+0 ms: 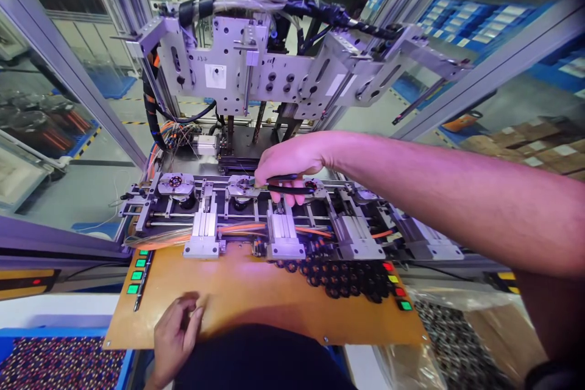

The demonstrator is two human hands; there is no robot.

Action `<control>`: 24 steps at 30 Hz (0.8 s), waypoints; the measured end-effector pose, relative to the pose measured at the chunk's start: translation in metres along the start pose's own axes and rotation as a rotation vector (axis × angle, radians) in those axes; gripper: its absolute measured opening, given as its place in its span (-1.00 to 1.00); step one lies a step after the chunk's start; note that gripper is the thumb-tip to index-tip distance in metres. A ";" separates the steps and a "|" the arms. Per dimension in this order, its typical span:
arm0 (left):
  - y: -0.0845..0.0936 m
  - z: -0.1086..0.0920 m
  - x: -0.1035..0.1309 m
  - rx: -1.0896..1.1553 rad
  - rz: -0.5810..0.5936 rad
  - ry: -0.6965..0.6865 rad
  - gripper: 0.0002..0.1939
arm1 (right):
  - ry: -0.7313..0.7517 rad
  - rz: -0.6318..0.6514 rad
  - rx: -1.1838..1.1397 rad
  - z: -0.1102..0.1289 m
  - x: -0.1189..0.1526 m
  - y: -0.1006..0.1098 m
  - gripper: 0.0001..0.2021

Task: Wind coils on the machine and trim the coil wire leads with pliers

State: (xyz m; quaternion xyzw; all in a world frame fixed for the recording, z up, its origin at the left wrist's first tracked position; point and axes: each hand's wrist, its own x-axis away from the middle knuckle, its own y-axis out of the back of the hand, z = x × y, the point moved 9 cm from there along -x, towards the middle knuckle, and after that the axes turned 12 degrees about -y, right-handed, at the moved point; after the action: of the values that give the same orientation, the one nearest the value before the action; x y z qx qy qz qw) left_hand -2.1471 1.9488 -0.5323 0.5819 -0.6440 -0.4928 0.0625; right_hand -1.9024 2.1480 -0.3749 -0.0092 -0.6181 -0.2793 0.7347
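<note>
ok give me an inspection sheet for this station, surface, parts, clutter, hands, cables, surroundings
Surface: tan board, with green buttons along its left side.
Job's things: black-handled tool at a metal holder in the row; dark round parts massed on the board's right side.
Clutter: thin black rod beside the green buttons.
Hands: right hand grips the tool; left hand is at the board's near edge, fingers curled.
Cables: orange tubes behind the board; black-wrapped bundle above.
Surroundings: cardboard boxes at right; blue tray of small pieces at lower left.
</note>
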 end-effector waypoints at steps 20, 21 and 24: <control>0.001 -0.005 0.002 -0.106 -0.012 -0.054 -0.81 | 0.132 -0.027 0.027 -0.025 0.066 0.024 -0.84; 0.001 -0.006 0.002 -0.110 -0.014 -0.066 -0.80 | 0.087 -0.030 0.053 -0.038 0.067 0.029 -0.83; -0.003 -0.006 0.002 -0.145 -0.009 -0.101 -0.80 | 0.002 -0.033 0.086 -0.076 0.065 0.038 -0.80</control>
State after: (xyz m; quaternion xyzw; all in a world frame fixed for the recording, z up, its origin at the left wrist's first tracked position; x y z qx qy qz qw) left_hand -2.1421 1.9439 -0.5322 0.5531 -0.6063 -0.5671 0.0696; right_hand -1.8124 2.1268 -0.3209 0.0330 -0.6288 -0.2645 0.7304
